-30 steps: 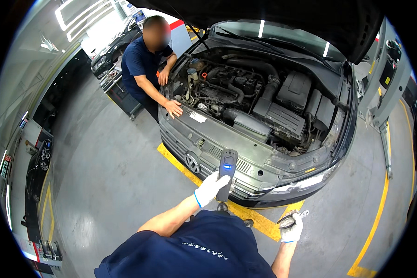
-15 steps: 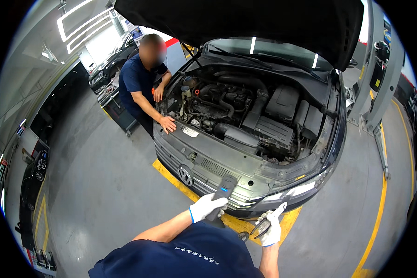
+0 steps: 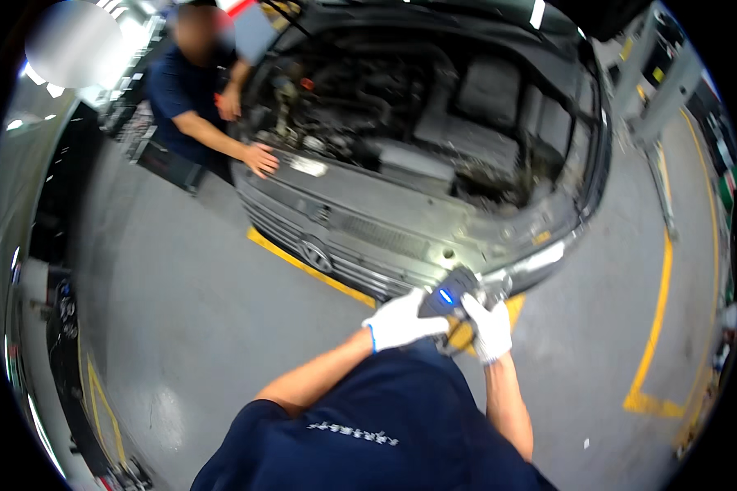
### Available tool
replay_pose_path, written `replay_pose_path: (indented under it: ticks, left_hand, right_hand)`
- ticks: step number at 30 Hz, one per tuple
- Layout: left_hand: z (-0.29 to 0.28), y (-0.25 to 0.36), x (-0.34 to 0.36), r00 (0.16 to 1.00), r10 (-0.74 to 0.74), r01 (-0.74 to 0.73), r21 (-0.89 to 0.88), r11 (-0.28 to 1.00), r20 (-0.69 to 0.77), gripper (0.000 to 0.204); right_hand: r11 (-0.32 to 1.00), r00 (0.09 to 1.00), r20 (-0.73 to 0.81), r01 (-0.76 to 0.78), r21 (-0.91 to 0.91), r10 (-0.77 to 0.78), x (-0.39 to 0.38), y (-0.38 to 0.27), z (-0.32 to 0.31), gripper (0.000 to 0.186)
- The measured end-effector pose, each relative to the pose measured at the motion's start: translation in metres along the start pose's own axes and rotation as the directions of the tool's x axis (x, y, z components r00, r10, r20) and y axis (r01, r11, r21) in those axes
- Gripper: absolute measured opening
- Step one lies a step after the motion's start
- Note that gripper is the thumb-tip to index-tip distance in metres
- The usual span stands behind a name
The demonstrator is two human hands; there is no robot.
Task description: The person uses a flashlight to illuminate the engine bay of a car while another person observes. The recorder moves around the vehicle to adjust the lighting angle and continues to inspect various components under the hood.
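Left hand and right hand grip dark handheld device.

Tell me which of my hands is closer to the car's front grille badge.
Left. Your left hand sits just right of and below the badge; your right hand is farther right, on the other side of the handheld tool both hands grip.

A dark car stands with its engine bay exposed on a grey workshop floor marked with yellow lines. A co-worker in a dark blue shirt leans in from the side, one hand resting flat on the front panel beside a white label.
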State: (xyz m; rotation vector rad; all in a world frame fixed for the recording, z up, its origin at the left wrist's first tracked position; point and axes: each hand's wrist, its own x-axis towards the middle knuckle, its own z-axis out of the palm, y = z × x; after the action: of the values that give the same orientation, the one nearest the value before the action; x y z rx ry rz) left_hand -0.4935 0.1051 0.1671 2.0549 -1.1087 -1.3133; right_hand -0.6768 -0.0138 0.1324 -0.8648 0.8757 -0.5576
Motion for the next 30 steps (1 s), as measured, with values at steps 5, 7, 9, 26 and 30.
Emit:
replay_pose_path:
  ticks: [5, 7, 9, 26, 30]
  left_hand:
    - [-0.016, -0.024, 0.021, 0.965, 0.135, -0.128, 0.045, 0.991, -0.225, 0.114]
    - [-0.034, -0.030, 0.030, 0.964, 0.091, -0.084, 0.042, 0.996, -0.251, 0.102]
    - [-0.052, -0.045, 0.043, 0.908, 0.058, -0.085, -0.048, 0.995, -0.416, 0.074]
    - [-0.329, -0.197, 0.304, 0.636, 0.397, -0.237, 0.322, 0.917, -0.662, 0.072]
    - [-0.335, -0.192, 0.321, 0.727, 0.355, -0.199, 0.314, 0.928, -0.588, 0.075]
  right_hand:
    - [0.974, 0.976, -0.175, 0.091, -0.207, -0.129, 0.051, -0.007, 0.046, 0.031]
    - [0.981, 0.973, -0.203, 0.073, -0.182, -0.110, 0.068, -0.021, 0.072, 0.032]
    - [0.962, 0.979, -0.157, 0.085, -0.261, -0.129, 0.090, -0.028, 0.085, 0.020]
    - [-0.346, 0.791, 0.230, 0.024, -0.938, -0.567, 0.319, -0.017, 0.022, 0.026]
    - [-0.236, 0.753, 0.221, 0.090, -0.968, -0.620, 0.346, 0.010, 0.005, 0.027]
